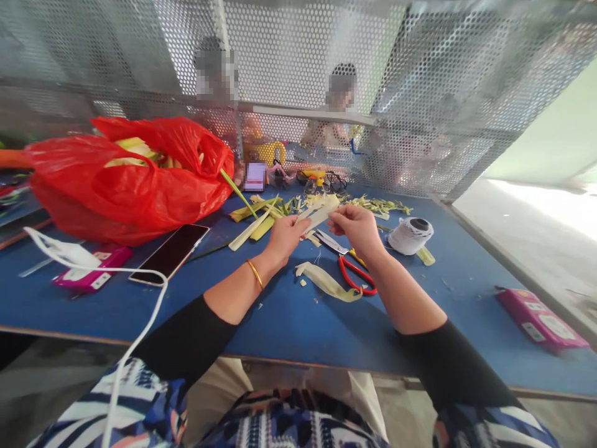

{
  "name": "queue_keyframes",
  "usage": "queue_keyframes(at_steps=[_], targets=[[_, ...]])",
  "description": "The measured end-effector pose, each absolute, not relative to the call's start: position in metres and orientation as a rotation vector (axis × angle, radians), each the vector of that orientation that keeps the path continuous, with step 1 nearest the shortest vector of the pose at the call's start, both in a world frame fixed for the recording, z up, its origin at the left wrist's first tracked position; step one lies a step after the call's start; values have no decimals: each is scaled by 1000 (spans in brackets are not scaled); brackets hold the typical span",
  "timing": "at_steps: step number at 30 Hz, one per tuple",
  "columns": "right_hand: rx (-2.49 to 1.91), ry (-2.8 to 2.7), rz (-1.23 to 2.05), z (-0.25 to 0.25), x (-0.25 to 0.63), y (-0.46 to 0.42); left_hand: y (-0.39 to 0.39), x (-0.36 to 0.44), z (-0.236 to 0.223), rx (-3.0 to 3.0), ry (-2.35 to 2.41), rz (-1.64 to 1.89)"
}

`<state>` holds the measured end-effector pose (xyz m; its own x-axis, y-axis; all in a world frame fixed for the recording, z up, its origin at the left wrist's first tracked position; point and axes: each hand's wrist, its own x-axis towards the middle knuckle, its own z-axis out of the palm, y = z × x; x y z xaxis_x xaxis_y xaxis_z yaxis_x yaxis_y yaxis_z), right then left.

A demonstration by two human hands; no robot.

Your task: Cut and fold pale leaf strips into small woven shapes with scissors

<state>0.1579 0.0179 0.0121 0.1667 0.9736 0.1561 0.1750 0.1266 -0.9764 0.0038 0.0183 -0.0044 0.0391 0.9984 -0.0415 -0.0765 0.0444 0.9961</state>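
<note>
My left hand (285,236) and my right hand (355,228) both pinch a pale yellow leaf strip (321,211) above the blue table (289,311). The fingers of each hand are closed on its ends. A gold bangle sits on my left wrist. Under my right wrist lie red-handled scissors (352,272) and a curled cut strip (324,281). More green and yellow leaf strips (261,218) are scattered just beyond my hands.
A red plastic bag (130,180) of leaves fills the left. A dark phone (170,252), pink boxes (91,270) (538,317), a white tape roll (411,235) and a white cable (140,323) lie around. Perforated metal screen (420,93) behind; two people sit beyond it.
</note>
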Motion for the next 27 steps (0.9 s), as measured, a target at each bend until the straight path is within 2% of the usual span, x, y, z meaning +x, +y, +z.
queue_keyframes(at_steps=[7,17,22,27], targets=[[-1302,-1121,1005,13,172,17,23,6,-10,1143,1136,1173],[-1138,-1336,894,13,164,10,27,3,-10,761,1146,1115],[-996,-1336,1046,20,163,2,29,3,-2,579,1144,1081],[-877,-1381,1091,26,171,1,39,-1,-9,547,1093,1207]])
